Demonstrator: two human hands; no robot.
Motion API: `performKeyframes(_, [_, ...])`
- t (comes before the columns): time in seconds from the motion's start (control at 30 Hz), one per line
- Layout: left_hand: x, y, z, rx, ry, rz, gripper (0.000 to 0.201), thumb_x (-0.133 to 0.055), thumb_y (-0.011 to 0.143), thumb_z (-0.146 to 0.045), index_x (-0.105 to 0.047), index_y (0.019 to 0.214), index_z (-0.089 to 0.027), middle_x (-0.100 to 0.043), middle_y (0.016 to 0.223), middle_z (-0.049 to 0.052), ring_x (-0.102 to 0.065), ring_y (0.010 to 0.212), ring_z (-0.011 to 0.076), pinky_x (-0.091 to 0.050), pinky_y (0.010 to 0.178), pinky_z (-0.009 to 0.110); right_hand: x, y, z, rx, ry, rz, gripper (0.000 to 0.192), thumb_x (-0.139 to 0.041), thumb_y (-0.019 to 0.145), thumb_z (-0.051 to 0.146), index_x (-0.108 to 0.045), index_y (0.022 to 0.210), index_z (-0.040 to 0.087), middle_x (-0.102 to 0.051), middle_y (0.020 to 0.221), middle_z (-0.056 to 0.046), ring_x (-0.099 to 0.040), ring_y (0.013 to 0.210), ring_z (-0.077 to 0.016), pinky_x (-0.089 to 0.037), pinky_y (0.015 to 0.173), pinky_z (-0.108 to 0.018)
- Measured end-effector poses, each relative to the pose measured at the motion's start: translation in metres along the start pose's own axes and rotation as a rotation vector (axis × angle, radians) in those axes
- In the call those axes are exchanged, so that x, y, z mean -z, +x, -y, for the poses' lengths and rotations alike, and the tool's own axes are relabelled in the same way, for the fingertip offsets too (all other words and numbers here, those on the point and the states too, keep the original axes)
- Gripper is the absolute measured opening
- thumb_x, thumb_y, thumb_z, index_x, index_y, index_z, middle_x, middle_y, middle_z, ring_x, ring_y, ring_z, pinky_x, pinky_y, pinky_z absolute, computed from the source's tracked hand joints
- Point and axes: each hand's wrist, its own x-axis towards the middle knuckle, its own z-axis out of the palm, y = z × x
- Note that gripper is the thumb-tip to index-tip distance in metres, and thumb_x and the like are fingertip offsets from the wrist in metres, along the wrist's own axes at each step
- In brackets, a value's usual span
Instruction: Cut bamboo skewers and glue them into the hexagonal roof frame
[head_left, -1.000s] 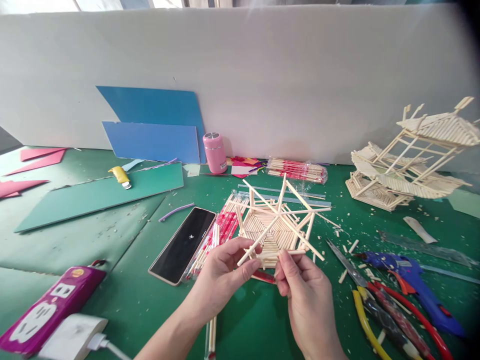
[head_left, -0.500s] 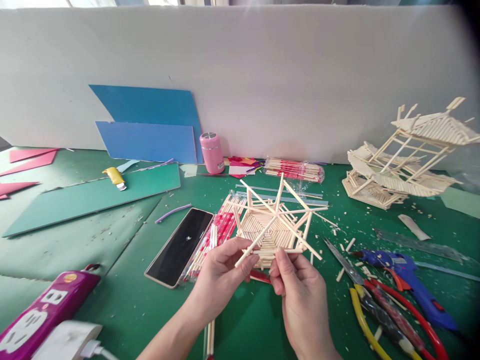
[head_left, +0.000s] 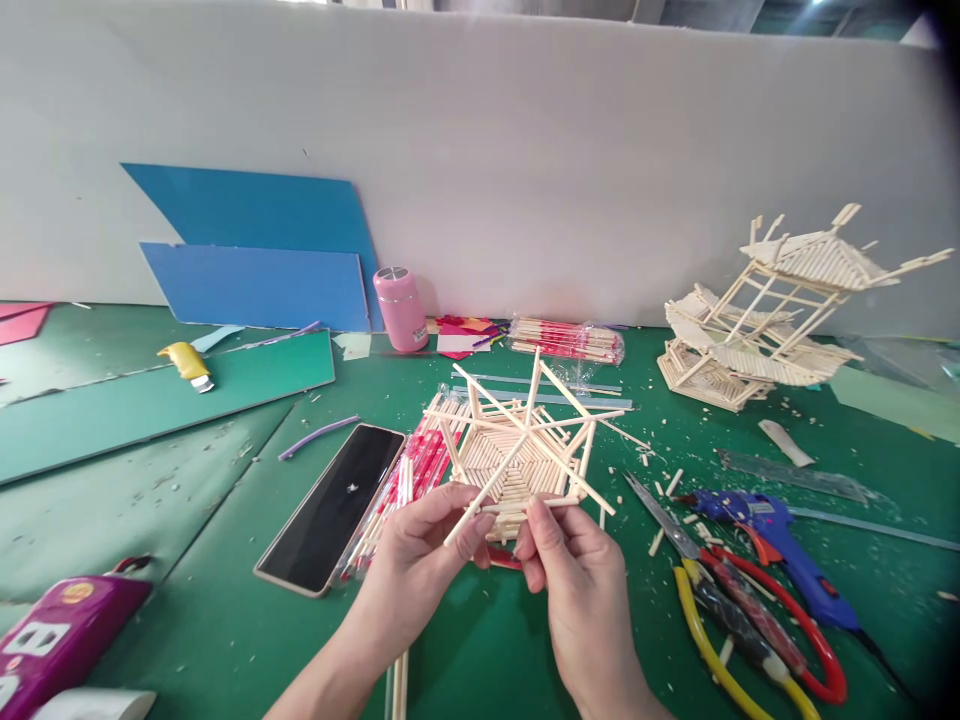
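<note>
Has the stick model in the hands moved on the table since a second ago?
Cannot tell for sure. The stick model sits about as far from the phone and scissors as before; everything slid left together, so the camera turned.

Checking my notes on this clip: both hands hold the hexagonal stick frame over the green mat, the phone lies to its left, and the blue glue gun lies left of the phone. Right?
Not quite. In the head view the glue gun lies to the right of the stick frame, beside the pliers, not left of the phone. The rest holds: left hand and right hand both grip the frame.
</note>
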Motion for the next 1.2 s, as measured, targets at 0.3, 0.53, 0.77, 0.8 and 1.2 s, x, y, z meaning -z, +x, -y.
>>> performKeyframes(0.3, [0.0018,-0.0002,0.0019,-0.014,-0.054,0.035,0.011,-0.064,0.078,-0.018,-0.071,0.086,-0.018,-0.065,0.065,-0.001,-0.058,0.054,0.0089,-0.051,0.054,0.017,0.0029,0.001,0.001,-0.006,-0.006,0.052,0.036,-0.051,0.085,0.042,-0.049,0.059,0.018,-0.047,0.051,0.006,-0.039,0.043,-0.0049,-0.035,0.044,-0.018])
performKeyframes(0.53, [0.0022,0.0015,-0.0001,-0.026,-0.048,0.059,0.012,-0.062,0.079,-0.017,-0.07,0.087,-0.019,-0.065,0.066,-0.001,-0.058,0.055,0.0084,-0.051,0.055,0.016,0.003,0.0004,0.004,-0.007,-0.014,0.071,0.036,-0.051,0.084,0.043,-0.049,0.059,0.018,-0.048,0.052,0.005,-0.039,0.042,-0.0048,-0.036,0.044,-0.018])
performKeyframes(0.77, [0.0058,0.0004,0.0032,-0.007,-0.005,0.08,0.012,-0.06,0.08,-0.018,-0.069,0.088,-0.018,-0.065,0.071,-0.001,-0.06,0.058,0.0093,-0.052,0.057,0.018,0.004,0.0021,0.0035,-0.007,-0.028,0.091,0.036,-0.05,0.084,0.044,-0.049,0.059,0.018,-0.048,0.052,0.005,-0.039,0.042,-0.0048,-0.035,0.043,-0.018])
performKeyframes(0.8, [0.0061,0.0003,0.0031,-0.011,-0.001,0.084,0.011,-0.06,0.081,-0.018,-0.069,0.088,-0.018,-0.065,0.07,-0.001,-0.06,0.058,0.0091,-0.052,0.057,0.018,0.0042,0.0022,0.0034,-0.007,-0.03,0.091,0.037,-0.05,0.084,0.044,-0.049,0.059,0.018,-0.048,0.052,0.006,-0.039,0.042,-0.0048,-0.035,0.043,-0.018])
performKeyframes(1.2, [0.0021,0.0008,-0.0001,-0.024,-0.12,0.037,0.013,-0.07,0.071,-0.017,-0.069,0.084,-0.016,-0.066,0.065,-0.002,-0.059,0.054,0.0084,-0.054,0.054,0.017,0.0053,0.0011,0.0014,-0.017,-0.039,0.097,0.036,-0.051,0.084,0.044,-0.049,0.059,0.018,-0.046,0.05,0.006,-0.039,0.042,-0.0052,-0.035,0.045,-0.019])
